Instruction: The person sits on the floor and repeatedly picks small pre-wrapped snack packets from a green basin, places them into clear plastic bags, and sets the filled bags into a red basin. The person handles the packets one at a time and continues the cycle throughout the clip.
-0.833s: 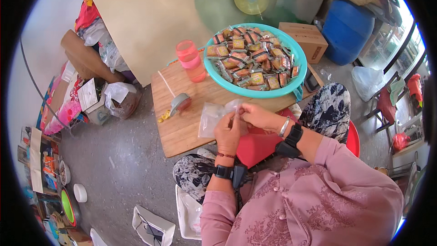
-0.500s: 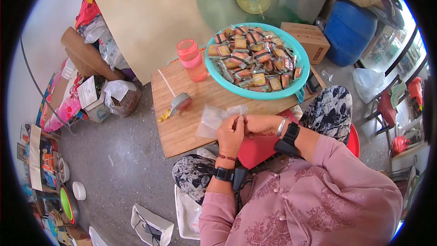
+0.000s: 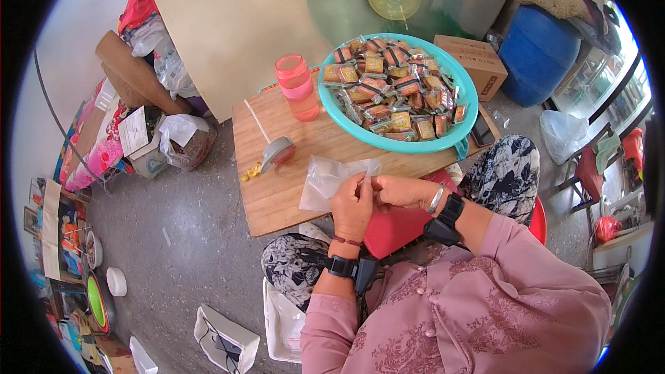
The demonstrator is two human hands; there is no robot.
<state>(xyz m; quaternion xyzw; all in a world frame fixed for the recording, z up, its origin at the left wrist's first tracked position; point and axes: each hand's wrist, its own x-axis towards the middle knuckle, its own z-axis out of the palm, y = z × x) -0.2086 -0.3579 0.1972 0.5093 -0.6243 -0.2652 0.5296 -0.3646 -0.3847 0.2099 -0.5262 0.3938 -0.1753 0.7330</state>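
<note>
Near the front edge of the wooden board, my hands meet over a clear plastic bag. My left hand is closed, thumb and forefinger pinching the bag's near edge. Beside it, my right hand has its fingers curled in against the same edge; the fingertips are partly hidden. The bag looks flat, with nothing visible inside. Beyond my hands stands a turquoise basin heaped with small wrapped snacks. A grey-topped scoop-like thing and some small yellow pieces lie left of the bag.
A pink bottle stands at the basin's left. A dark phone lies at the board's right end. Behind are a cardboard box and a blue barrel. White containers sit on the floor at lower left.
The whole view has shifted slightly. My right hand has turned a little, its fingers curled further beside the bag's edge; the bag is spread slightly wider. Both hands stay together.
</note>
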